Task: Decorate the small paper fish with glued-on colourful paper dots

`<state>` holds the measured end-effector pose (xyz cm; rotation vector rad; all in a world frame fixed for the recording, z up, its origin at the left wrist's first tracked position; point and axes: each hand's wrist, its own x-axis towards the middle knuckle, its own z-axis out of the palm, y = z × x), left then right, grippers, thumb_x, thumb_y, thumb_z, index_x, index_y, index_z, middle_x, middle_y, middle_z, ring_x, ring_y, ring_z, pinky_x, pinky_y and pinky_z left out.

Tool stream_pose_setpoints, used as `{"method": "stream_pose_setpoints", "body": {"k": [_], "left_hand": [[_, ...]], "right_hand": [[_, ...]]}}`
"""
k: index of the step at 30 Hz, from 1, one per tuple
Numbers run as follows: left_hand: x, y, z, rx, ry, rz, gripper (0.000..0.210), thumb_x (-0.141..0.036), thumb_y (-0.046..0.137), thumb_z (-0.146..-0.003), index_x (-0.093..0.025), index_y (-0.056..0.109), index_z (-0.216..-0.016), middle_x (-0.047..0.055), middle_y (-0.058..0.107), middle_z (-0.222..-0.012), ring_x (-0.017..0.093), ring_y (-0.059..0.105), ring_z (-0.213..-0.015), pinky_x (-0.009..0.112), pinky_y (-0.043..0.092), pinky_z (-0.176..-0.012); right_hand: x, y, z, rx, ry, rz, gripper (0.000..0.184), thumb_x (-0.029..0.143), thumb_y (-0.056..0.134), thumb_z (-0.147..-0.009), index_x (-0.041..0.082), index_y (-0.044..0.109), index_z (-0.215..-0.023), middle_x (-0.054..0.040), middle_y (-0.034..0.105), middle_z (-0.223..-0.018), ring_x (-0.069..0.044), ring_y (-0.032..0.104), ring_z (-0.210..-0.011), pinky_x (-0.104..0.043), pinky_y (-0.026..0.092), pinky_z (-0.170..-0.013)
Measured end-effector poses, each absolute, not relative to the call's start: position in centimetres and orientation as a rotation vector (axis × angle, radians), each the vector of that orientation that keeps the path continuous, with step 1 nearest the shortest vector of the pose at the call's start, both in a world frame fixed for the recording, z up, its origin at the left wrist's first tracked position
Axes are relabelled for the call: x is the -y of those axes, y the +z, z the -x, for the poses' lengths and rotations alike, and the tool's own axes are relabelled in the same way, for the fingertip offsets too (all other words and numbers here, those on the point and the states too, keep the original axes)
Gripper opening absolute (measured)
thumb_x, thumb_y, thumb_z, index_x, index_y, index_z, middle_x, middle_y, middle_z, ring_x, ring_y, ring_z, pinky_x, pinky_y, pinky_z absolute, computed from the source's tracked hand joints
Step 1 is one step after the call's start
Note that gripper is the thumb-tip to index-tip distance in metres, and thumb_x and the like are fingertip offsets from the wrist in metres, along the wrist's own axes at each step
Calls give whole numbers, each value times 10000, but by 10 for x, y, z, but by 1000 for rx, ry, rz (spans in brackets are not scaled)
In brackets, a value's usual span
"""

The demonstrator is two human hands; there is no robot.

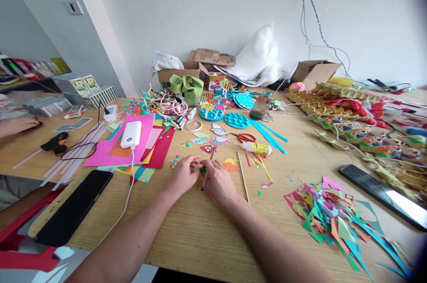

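Item, right hand: yours, its grip closed around a slim pen that slants across the fingers above the near middle of the tabletop.
Item, left hand: yours, fingers curled, just left of the right. Whether its grip pinches anything, you cannot tell from here.
Item, small green piece: between your two hands, mostly covered; its shape and any marking on it cannot be told.

Apparently done: beyond your hands, a set of cut-paper fish, among them a pink striped fish, a blue fish, a pale green fish and a red fish, all bearing pattern. An orange fish lies just right of your right hand.

Apparently in progress: the green piece, judging by the pen at it.

Apparently loose: yellow strips to the right, with a wooden stick nearer your right hand. Scissors and a glue bottle lie farther off, out of hand.

Stock and waste: coloured paper sheets at left; a heap of paper offcuts at near right, suggesting much cutting is complete.
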<state>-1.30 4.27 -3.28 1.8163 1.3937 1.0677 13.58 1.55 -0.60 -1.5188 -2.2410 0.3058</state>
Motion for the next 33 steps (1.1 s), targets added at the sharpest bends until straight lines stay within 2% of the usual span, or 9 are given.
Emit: {"method": "stream_pose_setpoints", "body": {"k": [3,9,13,16,19,25,33], "left_hand": [[-44,-33,11,-1286,1050,-1725,406,-37,557,-738,-180,634,-1110,41,722,-906,155,674,-785,295,574,-745],[-45,-29,12,-1191,1072,-1595,313,-101,576,-766,-153,656,-1063,19,693,-820,148,666,-766,288,574,-733],[-46,-28,14,-1229,1127,-1571,329,-100,575,-753,-148,668,-1066,16,663,-809,140,641,-756,273,550,-729],[-46,-27,14,-1241,1142,-1575,338,-112,579,-752,-142,669,-1076,21,661,-815,141,636,-759,271,536,-726],[-45,-26,13,-1230,1142,-1583,327,-128,594,-752,-145,670,-1070,25,671,-818,146,640,-764,272,534,-723],[-43,-23,13,-1213,1152,-1581,285,-217,626,-784,-148,673,-1056,22,675,-765,150,644,-715,267,530,-688],[-46,-26,14,-1270,1223,-1578,268,-220,610,-789,-142,686,-1033,28,674,-756,147,638,-686,246,521,-640]], "right_hand": [[-15,-4,-136,2187,274,1474,231,130,506,-900,164,606,-1105,-98,680,-983,-233,576,-952,-299,443,-807],[-14,-5,-134,2127,299,1357,247,116,526,-877,179,588,-1108,-98,674,-972,-237,577,-950,-328,467,-820],[-20,-12,-136,1820,513,1327,269,181,593,-836,200,549,-1101,-98,669,-1047,-223,614,-978,-357,487,-849],[-26,-18,-137,1579,763,1316,254,205,580,-800,196,537,-1051,-66,678,-920,-192,658,-812,-321,514,-724],[-29,-22,-137,1504,824,1276,240,186,529,-767,198,544,-1006,-16,648,-778,-167,636,-684,-289,495,-640],[-27,-19,-135,1511,784,1219,221,200,514,-751,202,543,-971,1,612,-727,-159,598,-649,-282,475,-626],[-31,-18,-136,1414,857,1180,197,261,574,-745,194,558,-930,7,607,-669,-153,588,-604,-269,464,-583]]}}
